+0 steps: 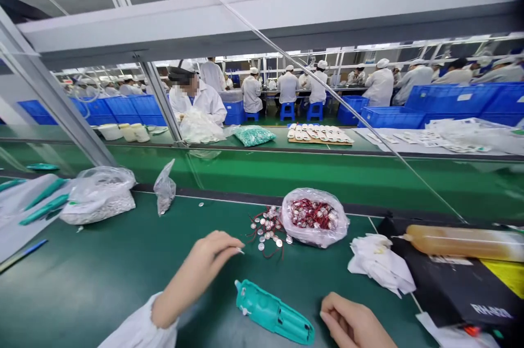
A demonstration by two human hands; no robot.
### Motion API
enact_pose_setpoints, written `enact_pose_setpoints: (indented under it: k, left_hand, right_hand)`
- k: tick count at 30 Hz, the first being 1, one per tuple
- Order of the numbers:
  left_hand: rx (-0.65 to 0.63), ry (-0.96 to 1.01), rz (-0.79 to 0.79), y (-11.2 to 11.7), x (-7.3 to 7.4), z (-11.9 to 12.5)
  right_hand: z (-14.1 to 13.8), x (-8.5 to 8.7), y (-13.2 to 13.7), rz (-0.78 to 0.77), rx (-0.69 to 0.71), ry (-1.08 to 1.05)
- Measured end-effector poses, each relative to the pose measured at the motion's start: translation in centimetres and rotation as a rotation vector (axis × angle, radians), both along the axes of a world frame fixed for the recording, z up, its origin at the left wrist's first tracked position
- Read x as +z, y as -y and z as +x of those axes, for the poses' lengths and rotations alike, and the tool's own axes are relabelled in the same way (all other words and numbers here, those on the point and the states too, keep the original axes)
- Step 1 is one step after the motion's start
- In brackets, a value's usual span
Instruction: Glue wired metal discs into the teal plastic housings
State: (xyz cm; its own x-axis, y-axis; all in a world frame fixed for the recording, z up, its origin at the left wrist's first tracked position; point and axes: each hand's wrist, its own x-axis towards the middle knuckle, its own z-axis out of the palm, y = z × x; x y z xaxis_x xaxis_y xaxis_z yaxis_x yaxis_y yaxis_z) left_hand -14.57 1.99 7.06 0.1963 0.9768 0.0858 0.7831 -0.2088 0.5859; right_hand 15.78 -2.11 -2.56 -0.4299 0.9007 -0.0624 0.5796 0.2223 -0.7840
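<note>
Teal shells (44, 210) lie at the far left on white sheets (16, 229), with a pen (25, 255) nearer on the green surface (123, 260). Next along come a clear bag (98, 203) of small pale parts, a smaller bag (165, 195) standing upright, and, lying alone, a disc (201, 204). Left hand (210, 255) reaches in from a white sleeve (141, 326), thumb and fingers pinching a tiny white piece (240, 251) above the surface. Nearer and to its right, the single teal casing (274, 312) rests open side up, slanting down toward the right, between the two hands. Beyond it spreads a loose heap of discs (268, 228) with red wires, beside an open bag (315, 239) full of more. Right hand (354, 320) is just beside the casing's right end, its fingers curled inward; whether they grasp anything I cannot tell. Farther right are crumpled tissue (380, 263), then an amber tube (462, 241) lying across a black box (446, 288).
</note>
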Motion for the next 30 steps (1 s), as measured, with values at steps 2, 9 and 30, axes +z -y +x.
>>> enact_pose_setpoints:
  k: [2,9,30]
  left_hand:
    - [-0.172,0.084,-0.053,0.1,0.2,4.1]
    - [-0.330,0.317,-0.189,-0.2,-0.1,9.7]
    - [-0.194,-0.116,-0.419,-1.2,0.5,2.4]
  right_hand:
    - [-0.2,0.8,0.2,0.004,-0.024,-0.050]
    - [-1.8,4.0,-0.1,-0.005,-0.156,-0.376]
    - [-2.6,2.1,-0.4,-0.302,-0.352,-0.622]
